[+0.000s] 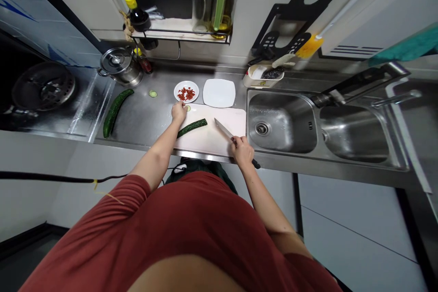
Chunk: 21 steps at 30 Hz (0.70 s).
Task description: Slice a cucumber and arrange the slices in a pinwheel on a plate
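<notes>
My right hand (242,150) is closed around the handle of a knife (223,128), whose blade points up and left over the right part of the white cutting board (219,141). My left hand (179,112) is at the board's upper left corner, its fingers closed beside a small pale green cucumber slice (188,108); whether they grip it is hard to tell. A cut cucumber (193,127) lies on the board between my hands, its left end partly hidden by my left forearm. Just beyond my left hand stands a white plate with chopped red pieces (186,93).
A square white plate (219,93) sits behind the board. Farther left are a whole cucumber (115,112), a cucumber end (153,94) and a steel pot (120,66). The double sink (282,121) adjoins the board's right side. A rack (181,35) with bottles hangs above.
</notes>
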{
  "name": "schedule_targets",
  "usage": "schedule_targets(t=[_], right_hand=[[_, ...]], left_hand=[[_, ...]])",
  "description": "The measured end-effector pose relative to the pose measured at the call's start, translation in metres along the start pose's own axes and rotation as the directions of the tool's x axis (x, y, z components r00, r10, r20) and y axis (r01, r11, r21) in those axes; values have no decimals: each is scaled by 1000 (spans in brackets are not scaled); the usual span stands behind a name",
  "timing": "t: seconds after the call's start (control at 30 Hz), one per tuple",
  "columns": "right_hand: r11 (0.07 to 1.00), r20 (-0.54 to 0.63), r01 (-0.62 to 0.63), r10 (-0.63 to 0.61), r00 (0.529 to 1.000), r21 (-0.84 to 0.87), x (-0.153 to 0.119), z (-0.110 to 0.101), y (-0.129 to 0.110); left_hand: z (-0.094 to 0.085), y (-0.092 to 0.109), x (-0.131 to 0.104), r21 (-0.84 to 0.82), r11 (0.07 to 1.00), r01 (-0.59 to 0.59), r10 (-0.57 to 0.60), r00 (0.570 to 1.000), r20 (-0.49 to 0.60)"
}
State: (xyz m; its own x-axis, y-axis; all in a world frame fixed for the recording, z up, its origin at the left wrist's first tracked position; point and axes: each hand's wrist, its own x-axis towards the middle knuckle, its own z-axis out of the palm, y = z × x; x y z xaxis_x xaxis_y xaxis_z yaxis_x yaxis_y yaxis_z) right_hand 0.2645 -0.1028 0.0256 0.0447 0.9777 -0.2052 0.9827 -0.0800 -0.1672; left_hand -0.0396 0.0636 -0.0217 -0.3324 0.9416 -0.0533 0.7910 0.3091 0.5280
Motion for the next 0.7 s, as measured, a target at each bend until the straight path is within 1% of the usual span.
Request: schedule_targets(t=[0.1, 0.17, 0.23, 0.27, 0.37, 0.43, 0.53, 0.7], right_hand=[[999, 3, -14, 14, 1000, 44, 0, 2, -1], [997, 7, -21, 21, 1000, 72, 2, 3, -2], [995, 14, -19, 18, 1000, 96, 4, 4, -5], [994, 22, -15, 12, 1000, 106, 6, 4, -7], [990, 70, 30, -40, 997, 135, 15, 1, -16], [985, 111, 82, -99, 989, 151, 20, -2, -24], [981, 163, 118, -143, 976, 152, 27, -6, -37], [981, 212, 126, -156, 965, 147, 30, -9, -52]], left_hand=[[-2, 3, -7, -30, 1000, -2, 1, 1000, -14], [-2, 8, -18, -63, 998, -23, 22, 999, -29], [-2, 14, -32, -85, 992, -90, 89, 996, -24], [-1, 17, -41, -97, 984, -152, 153, 988, 12], [-1, 24, -66, -120, 938, -324, 340, 929, 145], [-3, 25, -79, -99, 912, -399, 411, 886, 215], [-5, 24, -87, -38, 880, -474, 464, 836, 292], [-7, 18, -88, -26, 853, -521, 498, 799, 337]])
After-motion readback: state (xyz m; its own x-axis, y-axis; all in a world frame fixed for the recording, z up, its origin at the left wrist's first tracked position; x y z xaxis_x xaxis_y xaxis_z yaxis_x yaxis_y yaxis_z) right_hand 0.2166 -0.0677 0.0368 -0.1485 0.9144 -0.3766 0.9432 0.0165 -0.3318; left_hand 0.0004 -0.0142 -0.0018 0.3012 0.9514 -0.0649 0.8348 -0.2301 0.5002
